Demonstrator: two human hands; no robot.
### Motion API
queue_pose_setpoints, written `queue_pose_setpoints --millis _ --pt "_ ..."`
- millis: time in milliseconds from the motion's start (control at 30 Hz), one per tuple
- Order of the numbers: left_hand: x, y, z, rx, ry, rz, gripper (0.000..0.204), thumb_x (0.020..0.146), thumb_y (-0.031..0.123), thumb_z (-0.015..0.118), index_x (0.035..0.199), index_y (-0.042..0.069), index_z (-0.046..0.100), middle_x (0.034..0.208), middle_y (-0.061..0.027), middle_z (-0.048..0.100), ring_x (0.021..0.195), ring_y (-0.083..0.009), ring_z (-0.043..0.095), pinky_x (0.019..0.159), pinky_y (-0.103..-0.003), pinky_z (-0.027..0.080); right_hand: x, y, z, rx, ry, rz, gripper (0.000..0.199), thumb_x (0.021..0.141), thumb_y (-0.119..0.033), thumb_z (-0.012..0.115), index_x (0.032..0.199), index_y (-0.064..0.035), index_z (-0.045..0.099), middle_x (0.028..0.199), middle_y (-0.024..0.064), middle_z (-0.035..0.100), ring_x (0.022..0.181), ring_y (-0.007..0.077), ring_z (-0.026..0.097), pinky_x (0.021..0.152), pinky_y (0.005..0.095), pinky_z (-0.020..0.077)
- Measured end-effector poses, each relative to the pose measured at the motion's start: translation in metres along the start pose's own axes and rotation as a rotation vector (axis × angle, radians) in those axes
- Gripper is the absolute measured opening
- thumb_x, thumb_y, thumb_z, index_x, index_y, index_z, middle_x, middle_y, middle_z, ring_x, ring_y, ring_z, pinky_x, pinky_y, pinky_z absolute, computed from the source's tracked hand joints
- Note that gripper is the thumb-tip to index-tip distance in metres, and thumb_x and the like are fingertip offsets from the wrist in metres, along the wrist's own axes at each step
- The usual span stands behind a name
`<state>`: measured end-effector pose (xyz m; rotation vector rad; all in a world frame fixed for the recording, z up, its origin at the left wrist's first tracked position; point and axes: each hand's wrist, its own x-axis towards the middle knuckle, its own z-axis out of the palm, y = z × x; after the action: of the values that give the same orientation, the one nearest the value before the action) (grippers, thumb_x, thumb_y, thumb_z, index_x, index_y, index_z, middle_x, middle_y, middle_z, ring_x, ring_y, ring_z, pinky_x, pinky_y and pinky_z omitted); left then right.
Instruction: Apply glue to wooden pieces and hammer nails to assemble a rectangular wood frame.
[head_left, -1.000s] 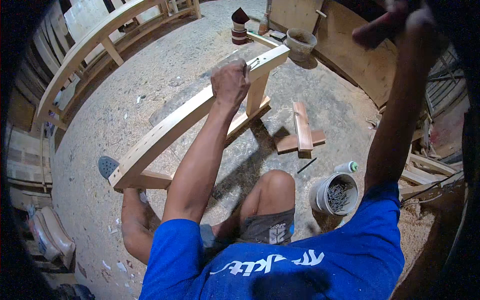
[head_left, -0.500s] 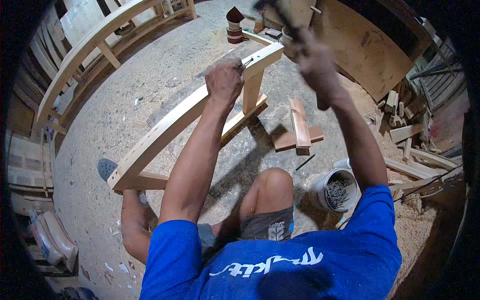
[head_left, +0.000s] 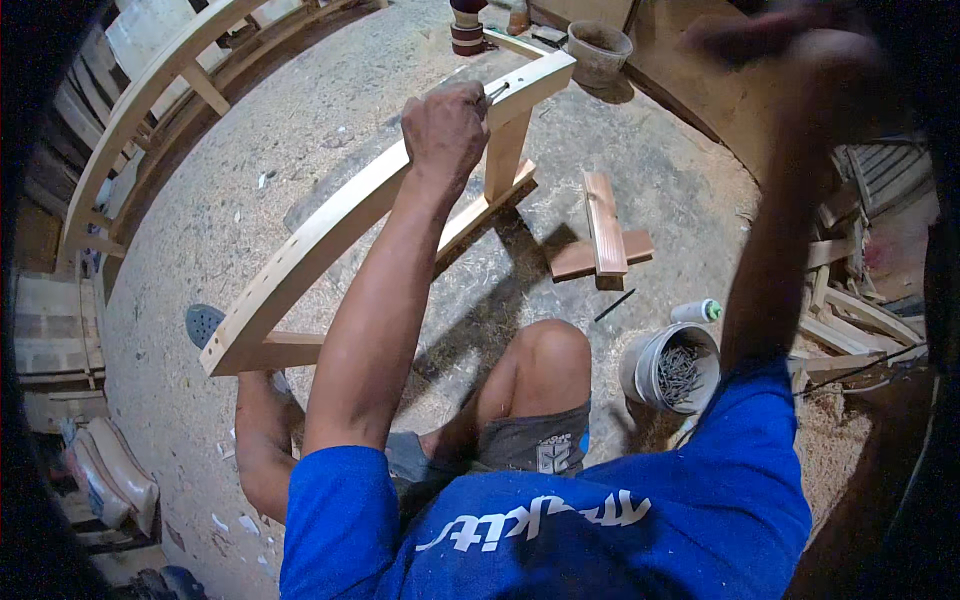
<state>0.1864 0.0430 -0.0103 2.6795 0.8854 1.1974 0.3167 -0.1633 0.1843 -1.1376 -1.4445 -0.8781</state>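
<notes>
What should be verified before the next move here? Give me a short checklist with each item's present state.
1. Left hand placed on the wooden beam: ok, it is on the beam toward the far end.
2. Fingers well away from the nail: not ok, the nail is right beside the fist.
3. Angle of the tool in the right hand: cannot tell, both are raised and blurred.
4. Nails at hand: ok, many lie in the bucket near the right knee.
5. Loose boards clear of the beam: ok, they lie crossed on the floor, apart from it.
</notes>
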Motion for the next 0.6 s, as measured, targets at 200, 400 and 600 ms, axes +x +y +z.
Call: queue_pose_setpoints --millis 200,400,600 --pt "0.003 0.002 0.001 -0.035 0.022 0.019 0.012 0.086 0.025 0.069 0.085 0.014 0.070 0.079 -0.0144 0.069 0.073 -0.0365 0.068 0.066 -0.048 0.050 -0.139 0.052 0.030 -0.102 -0.851 0.317 0.050 0.101 -0.021 0.057 0.148 -0.0103 0.043 0.094 0.0207 0.069 0.084 0.0366 0.069 0.073 0.0446 0.0538" --pt "0.004 0.002 -0.002 -0.073 -0.005 -0.031 0.020 0.090 0.032 0.069 0.093 0.012 0.073 0.082 -0.0141 0.072 0.078 -0.0355 0.070 0.071 -0.047 0.053 -0.051 0.012 -0.021 0.311 -0.432 0.800 0.048 0.103 -0.022 0.056 0.146 -0.0032 0.045 0.073 -0.0015 0.056 0.049 0.0048 0.048 0.040 0.0220 0.0390" --pt "0.008 0.011 -0.002 -0.144 -0.030 -0.221 0.024 0.091 0.037 0.069 0.093 0.014 0.075 0.085 -0.0141 0.074 0.081 -0.0346 0.072 0.074 -0.046 0.055 -0.033 -0.022 -0.046 0.277 -0.308 0.813 0.036 0.102 -0.024 0.059 0.131 -0.0035 0.052 0.074 -0.0014 0.057 0.043 0.0020 0.043 0.036 0.0208 0.0347"
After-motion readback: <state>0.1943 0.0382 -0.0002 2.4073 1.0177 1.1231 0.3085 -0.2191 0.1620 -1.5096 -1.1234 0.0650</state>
